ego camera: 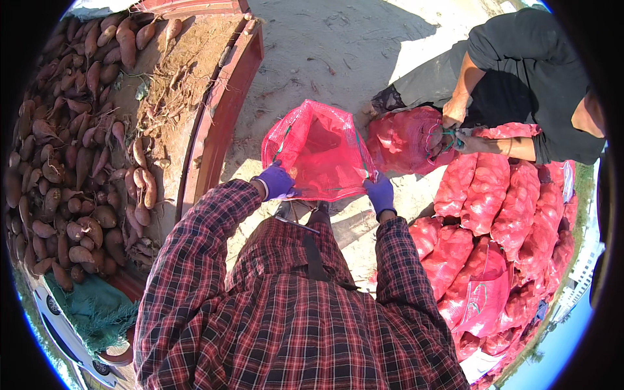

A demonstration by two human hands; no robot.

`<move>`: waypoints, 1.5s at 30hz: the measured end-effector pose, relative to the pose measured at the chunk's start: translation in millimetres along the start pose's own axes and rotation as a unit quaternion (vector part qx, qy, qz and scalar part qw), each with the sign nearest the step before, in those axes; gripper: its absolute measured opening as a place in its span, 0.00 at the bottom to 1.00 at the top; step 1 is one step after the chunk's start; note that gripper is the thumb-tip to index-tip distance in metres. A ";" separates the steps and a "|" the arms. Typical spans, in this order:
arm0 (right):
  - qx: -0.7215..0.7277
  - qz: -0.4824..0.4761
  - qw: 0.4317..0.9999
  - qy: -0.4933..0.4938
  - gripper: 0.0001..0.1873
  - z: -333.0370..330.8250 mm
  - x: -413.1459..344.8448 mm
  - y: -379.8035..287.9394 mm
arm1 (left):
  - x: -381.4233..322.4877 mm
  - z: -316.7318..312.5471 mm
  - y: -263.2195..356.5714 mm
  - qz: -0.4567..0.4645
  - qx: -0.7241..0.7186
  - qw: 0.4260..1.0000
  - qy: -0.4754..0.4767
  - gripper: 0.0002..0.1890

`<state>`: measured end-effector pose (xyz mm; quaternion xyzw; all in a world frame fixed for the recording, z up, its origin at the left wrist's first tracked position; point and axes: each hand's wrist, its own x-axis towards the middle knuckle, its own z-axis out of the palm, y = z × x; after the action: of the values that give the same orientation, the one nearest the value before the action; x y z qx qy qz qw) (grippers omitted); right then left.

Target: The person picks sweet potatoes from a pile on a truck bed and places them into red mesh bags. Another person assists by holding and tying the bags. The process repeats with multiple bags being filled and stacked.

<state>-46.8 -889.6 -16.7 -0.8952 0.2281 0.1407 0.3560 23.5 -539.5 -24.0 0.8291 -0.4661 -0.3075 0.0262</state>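
A red mesh sack (326,165) hangs before me, its mouth spread wide between my two purple-gloved hands. The left rim is pinched in my left hand (278,183). On the opposite side my right hand (379,194) grips the rim near a green drawstring. Looking into the sack, I see its red mesh lining and a darker patch at the far side; whether anything lies at the bottom, I cannot tell. Just beyond it to the right sits a filled red mesh sack (404,141), whose gathered neck is held by a co-worker's hands (456,122).
Sweet potatoes (73,161) are heaped on a red-sided truck bed (222,112) to my left. Filled red sacks (487,204) are stacked at the right, with the co-worker (526,87) bent beside them. Green netting (90,307) hangs at the bed's near end.
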 end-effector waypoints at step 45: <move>0.423 0.281 0.848 -0.147 0.14 131.0 -143.2 8.4 | -31.3 31.3 55.5 -0.102 -0.056 0.982 0.148 0.15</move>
<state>-185.4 -759.0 -54.8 -0.5240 0.4524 0.2549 0.6751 -47.1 -538.6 -15.8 0.9058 -0.3523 -0.2084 0.1096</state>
